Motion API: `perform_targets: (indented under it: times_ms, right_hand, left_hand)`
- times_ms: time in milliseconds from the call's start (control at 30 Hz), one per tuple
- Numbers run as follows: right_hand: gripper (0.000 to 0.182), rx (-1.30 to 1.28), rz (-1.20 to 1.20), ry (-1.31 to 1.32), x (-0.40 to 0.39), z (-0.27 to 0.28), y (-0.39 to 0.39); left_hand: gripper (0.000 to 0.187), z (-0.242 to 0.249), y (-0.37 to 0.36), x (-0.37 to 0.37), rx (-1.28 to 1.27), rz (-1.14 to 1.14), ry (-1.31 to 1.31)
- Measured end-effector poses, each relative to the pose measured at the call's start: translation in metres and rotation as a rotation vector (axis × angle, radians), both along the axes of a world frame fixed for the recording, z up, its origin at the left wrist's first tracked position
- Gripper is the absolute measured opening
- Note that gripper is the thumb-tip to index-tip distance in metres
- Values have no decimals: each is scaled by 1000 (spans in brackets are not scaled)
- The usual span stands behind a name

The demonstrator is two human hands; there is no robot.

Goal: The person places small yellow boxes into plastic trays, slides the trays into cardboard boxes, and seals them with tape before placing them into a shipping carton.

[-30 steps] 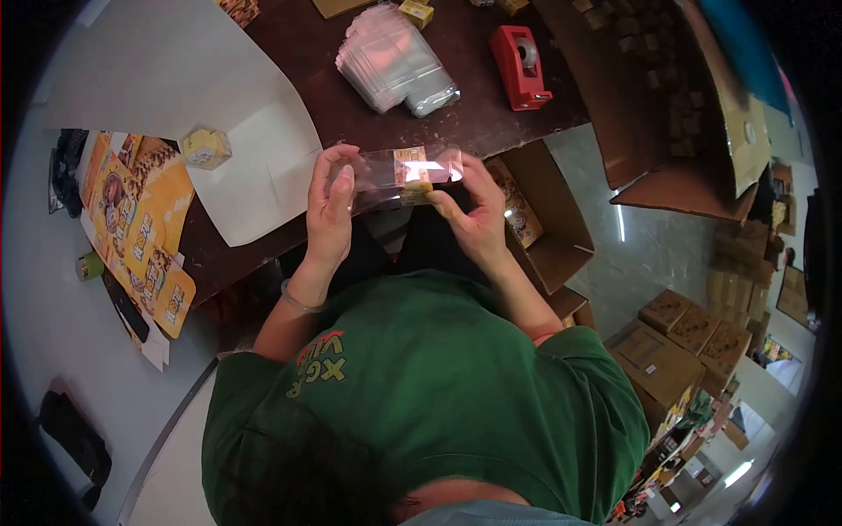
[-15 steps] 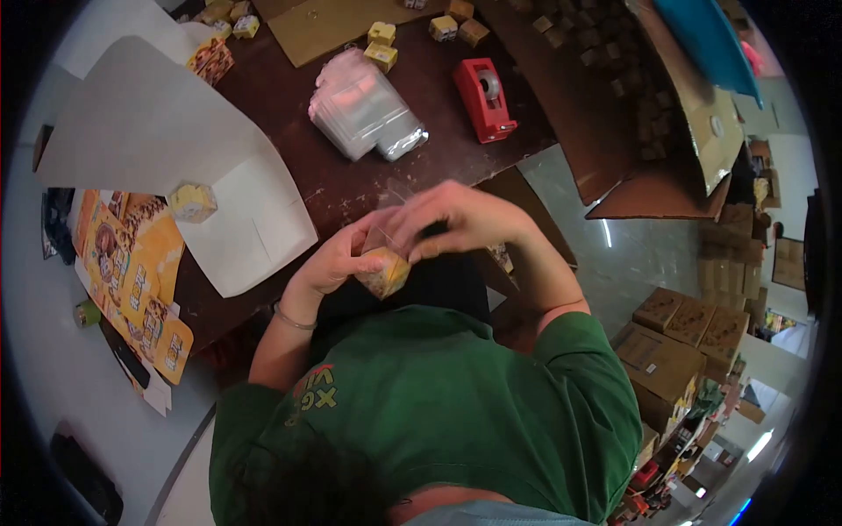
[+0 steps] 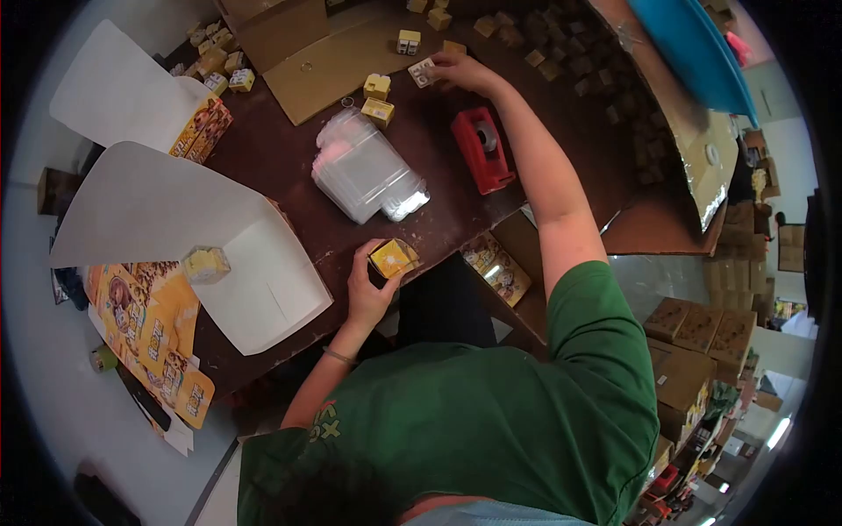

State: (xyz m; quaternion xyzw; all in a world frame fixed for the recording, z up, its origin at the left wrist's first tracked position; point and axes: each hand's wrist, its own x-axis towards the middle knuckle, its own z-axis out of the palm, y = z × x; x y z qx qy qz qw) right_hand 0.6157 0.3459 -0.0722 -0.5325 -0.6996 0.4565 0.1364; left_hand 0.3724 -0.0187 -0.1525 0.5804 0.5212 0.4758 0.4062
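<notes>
A small yellow box (image 3: 391, 258) is gripped in my left hand (image 3: 372, 294) at the table's front edge. My right hand (image 3: 453, 72) reaches far across the table, its fingers closed on a small white and yellow block (image 3: 422, 73). Beside that block stands another yellow and white block (image 3: 408, 42). Two yellow blocks (image 3: 377, 98) sit to its left. Below them lies a stack of clear plastic packaging (image 3: 368, 171). The red tape dispenser (image 3: 481, 151) is under my right forearm's left side.
An open white box (image 3: 272, 285) at left has a wrapped yellow block (image 3: 206, 265) at its inner edge. Printed yellow cartons (image 3: 153, 324) lie farther left. A large cardboard box (image 3: 658, 210) with many small blocks is at right. Cardboard (image 3: 329, 66) lies at the back.
My right hand has left the yellow box and moved up and away to the block at the back. My left hand still holds the yellow box, now more upright. The view has shifted.
</notes>
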Motion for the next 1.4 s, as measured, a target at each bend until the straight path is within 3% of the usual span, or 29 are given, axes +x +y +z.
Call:
perform_targets:
  times_ms: [67,167,300,433,533,633,767,867,1000,1067,1133,1233,1267,1333,1400]
  right_hand:
    - [43,-341,-38,481,-2,20,-38]
    - [43,-567,-16,720,-3,24,-86]
    - [45,-638,106,604,-1,46,-162]
    - [55,-23,353,-274,-17,65,-211]
    - [61,432,474,-673,-32,5,-227]
    - [65,626,470,-643,-34,-7,-244]
    - [66,531,104,-308,0,16,-269]
    - [67,638,-83,-212,-4,-20,-292]
    - [54,574,-134,37,-13,-54,-286]
    - [48,241,-276,406,-20,-24,-288]
    - [48,-76,-193,696,-27,30,-290]
    - [48,-97,184,549,-52,58,-298]
    - [49,223,372,320,-58,45,-299]
    - [50,681,437,-18,-70,33,-311]
    - [46,582,327,113,-65,29,-314]
  left_hand:
    - [61,-1,-1,0,-27,1,-18]
    - [59,0,0,1,-9,19,2]
    - [60,-7,0,0,-30,21,-53]
    - [55,-5,2,0,24,18,-65]
    - [55,1,3,-1,42,4,-44]
    - [59,-2,3,-5,19,-56,-37]
    - [59,-3,0,-5,3,-49,-37]
    - [60,-3,3,-4,42,-28,-20]
    - [61,-5,4,-6,58,-50,-33]
    - [61,-9,5,-8,38,-79,-73]
    - [61,-10,3,-11,4,-133,-116]
    - [60,-6,1,-13,-57,-212,-172]
    - [60,-9,1,-13,-69,-206,-187]
    - [62,-17,2,-13,-81,-181,-186]
    - [64,-13,1,-12,-43,-198,-179]
